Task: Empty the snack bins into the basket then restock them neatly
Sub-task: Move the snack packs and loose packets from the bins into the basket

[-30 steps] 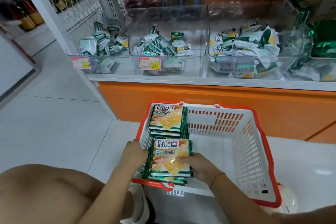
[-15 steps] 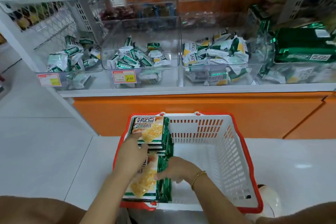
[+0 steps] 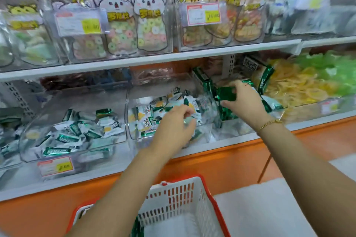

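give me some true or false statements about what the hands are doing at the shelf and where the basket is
1. The right hand grips a green foil packet. True.
2. The left hand is down inside the basket. False: it is up at the clear bin of small white and green packets.
3. A gold bracelet is on the left wrist. False: it is on the right wrist.
4. The basket is white with a red rim and sits below the shelf, between the two forearms. True.
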